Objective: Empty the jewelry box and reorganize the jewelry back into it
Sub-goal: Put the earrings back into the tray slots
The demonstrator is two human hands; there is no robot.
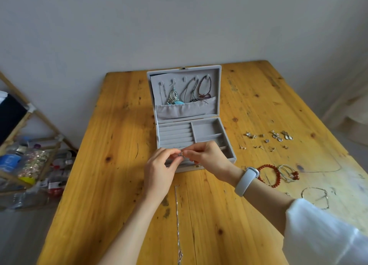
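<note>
Pale grey walls stand behind a yellow wooden bench (119,185) seen from above. On it, toward the far edge, sits a grey velvet jewelry box (217,105) with its lid upright. Five hooks run across the lid's lining; chains, a silver piece with a turquoise stone and a dark beaded bracelet (204,87) hang from them above a cloth pocket. The tray below has ring rolls on the left and open compartments on the right.

Both hands meet just over the box's near edge, hiding part of that edge. The left hand (159,169) and right hand (207,157) each pinch a small silver piece (180,154) between thumb and fingertips; what it is cannot be told. The right wrist wears a pale grey band (247,180) and a white sleeve (322,235).

Near the person a silver chain (177,221) lies stretched out on the bench. To the right of the box lie scattered small earrings (268,140), too small to count, then a red bead bracelet (268,175), a corded bracelet with red beads (288,174), and a thin angular chain (316,197).

Left of the bench stands a bamboo rack (29,137) with bottles and packets; their labels are too blurred to read.
</note>
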